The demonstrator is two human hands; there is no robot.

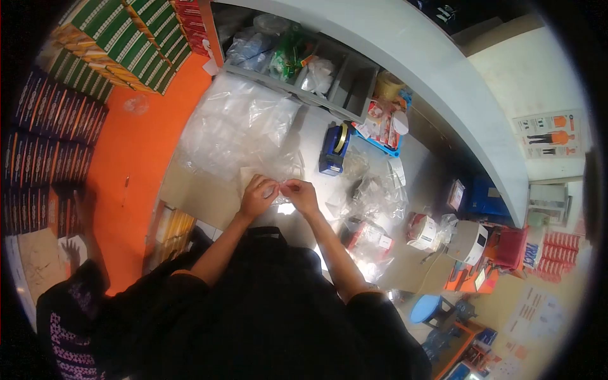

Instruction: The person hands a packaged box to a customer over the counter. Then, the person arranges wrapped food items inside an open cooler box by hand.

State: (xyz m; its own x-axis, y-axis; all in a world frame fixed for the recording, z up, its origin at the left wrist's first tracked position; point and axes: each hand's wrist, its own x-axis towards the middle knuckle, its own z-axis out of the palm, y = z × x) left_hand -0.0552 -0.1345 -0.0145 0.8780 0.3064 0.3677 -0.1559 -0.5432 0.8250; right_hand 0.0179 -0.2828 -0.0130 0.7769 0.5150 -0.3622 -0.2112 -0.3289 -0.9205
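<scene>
My left hand [258, 195] and my right hand [300, 196] meet fingertip to fingertip over the table, both closed in a pinch. Between and just below the fingers shows a clear plastic bag [280, 199], its edge pinched by both hands; the exact grip is too small to see. Beyond the hands, a wide pile of clear plastic bags [231, 123] covers the table's left part. To the right of it stands a blue tape dispenser [332, 149] with a roll of tape. More crumpled clear plastic [375, 195] lies to the right of my right hand.
A grey divided bin [354, 85] holds bagged items at the back. Beside it sits a blue tray [386, 149] with small packets. Stacked boxes [50, 120] and an orange surface [130, 183] are at left, near another person's hand [71, 251]. A white device [467, 242] stands right.
</scene>
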